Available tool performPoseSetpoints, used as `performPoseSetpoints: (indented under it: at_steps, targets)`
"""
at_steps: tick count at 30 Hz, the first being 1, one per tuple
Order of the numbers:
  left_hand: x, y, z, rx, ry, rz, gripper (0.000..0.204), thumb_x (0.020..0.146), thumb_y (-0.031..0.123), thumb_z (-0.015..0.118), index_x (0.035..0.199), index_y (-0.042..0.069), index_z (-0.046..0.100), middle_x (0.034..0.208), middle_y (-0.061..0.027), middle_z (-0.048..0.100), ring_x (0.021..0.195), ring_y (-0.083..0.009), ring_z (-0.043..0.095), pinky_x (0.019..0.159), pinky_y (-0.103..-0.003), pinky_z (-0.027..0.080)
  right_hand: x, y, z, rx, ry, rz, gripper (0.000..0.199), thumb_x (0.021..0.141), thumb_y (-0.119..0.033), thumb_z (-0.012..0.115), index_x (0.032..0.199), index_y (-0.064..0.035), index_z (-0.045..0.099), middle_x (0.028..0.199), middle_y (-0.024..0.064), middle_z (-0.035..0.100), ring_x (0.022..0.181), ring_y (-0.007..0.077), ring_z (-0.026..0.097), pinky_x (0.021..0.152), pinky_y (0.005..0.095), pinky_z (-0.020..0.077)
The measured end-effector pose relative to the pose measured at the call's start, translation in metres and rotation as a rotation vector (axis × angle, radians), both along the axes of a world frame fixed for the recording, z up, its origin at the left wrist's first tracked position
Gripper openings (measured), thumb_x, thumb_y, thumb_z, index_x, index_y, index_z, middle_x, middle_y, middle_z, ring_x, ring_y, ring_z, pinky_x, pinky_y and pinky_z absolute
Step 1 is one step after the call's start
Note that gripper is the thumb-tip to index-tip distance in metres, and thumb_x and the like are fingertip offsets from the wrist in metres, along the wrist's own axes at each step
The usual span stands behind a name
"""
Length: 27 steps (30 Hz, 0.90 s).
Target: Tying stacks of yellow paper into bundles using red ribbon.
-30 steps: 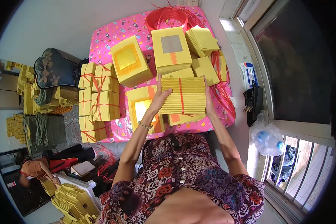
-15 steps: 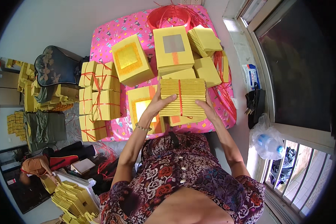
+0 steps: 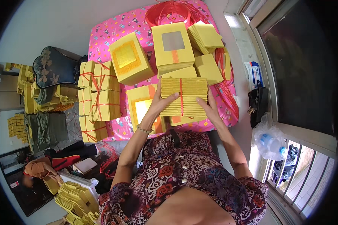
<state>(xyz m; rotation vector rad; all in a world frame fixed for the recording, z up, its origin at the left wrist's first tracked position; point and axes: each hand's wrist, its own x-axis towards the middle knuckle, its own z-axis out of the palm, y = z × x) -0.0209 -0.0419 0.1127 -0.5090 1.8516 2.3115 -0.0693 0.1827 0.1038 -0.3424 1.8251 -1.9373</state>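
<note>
You hold the bundle [image 3: 195, 90] of yellow folds between both hands, above the near part of the pink table [image 3: 101, 43]. Its ridged edges face up, and a red strap [image 3: 181, 92] runs across them, away from you. Your left hand [image 3: 162, 102] grips the bundle's left side, thumb lying over the ridges; your right hand [image 3: 211, 108] grips its right side the same way. Each thumb is spread from its fingers by the bundle's thickness; most fingertips are hidden. Beyond the bundle stands a grey-squared stack [image 3: 161, 54], with a red coil [image 3: 149, 18] farther off. Left of the bundle sit a gold-squared stack [image 3: 132, 99] and, farther left, tied packs [image 3: 110, 108]. Right of it lie red strips [image 3: 231, 99].
</note>
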Motion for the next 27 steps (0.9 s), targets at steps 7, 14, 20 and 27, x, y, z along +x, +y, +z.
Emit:
performPoseSetpoints:
  at_steps: [7, 14, 20, 27]
  targets:
    - [0.005, 0.005, 0.011, -0.01, -0.021, -0.002, 0.1, 0.089, 0.018, 0.072, 0.155, 0.007, -0.001, 0.153, -0.017, 0.032, 0.137, -0.0239, 0.037, 0.11, -0.034, 0.036, 0.012, 0.009, -0.003, 0.132, -0.086, 0.02, 0.065, 0.101, -0.023, 0.051, 0.151, 0.0022, 0.017, 0.145, 0.0173, 0.041, 0.135, 0.0215, 0.037, 0.112, 0.0333, 0.0295]
    - [0.012, -0.002, 0.005, 0.041, -0.03, -0.012, 0.095, 0.091, 0.016, 0.069, 0.155, 0.007, -0.001, 0.153, -0.0166, 0.031, 0.137, -0.0233, 0.037, 0.11, -0.033, 0.035, 0.011, 0.012, -0.002, 0.235, -0.077, 0.124, 0.066, 0.102, -0.026, 0.049, 0.151, 0.0026, 0.015, 0.147, 0.0179, 0.038, 0.136, 0.0225, 0.036, 0.112, 0.0335, 0.0287]
    - [0.014, -0.007, 0.001, 0.04, -0.025, -0.017, 0.104, 0.088, 0.017, 0.073, 0.154, 0.005, -0.006, 0.154, -0.0183, 0.028, 0.139, -0.0238, 0.034, 0.112, -0.034, 0.032, 0.021, 0.008, -0.001, 0.128, -0.084, 0.024, 0.064, 0.102, -0.022, 0.05, 0.151, 0.0016, 0.017, 0.149, 0.0173, 0.034, 0.137, 0.0219, 0.033, 0.112, 0.0325, 0.0283]
    - [0.028, -0.001, 0.008, 0.104, 0.01, -0.072, 0.112, 0.083, 0.012, 0.077, 0.155, 0.013, -0.009, 0.158, -0.0181, 0.02, 0.144, -0.025, 0.025, 0.115, -0.036, 0.027, 0.03, 0.009, 0.005, 0.156, 0.166, 0.085, 0.071, 0.095, -0.016, 0.062, 0.15, 0.001, 0.02, 0.146, 0.0178, 0.037, 0.134, 0.0224, 0.039, 0.11, 0.0361, 0.0327]
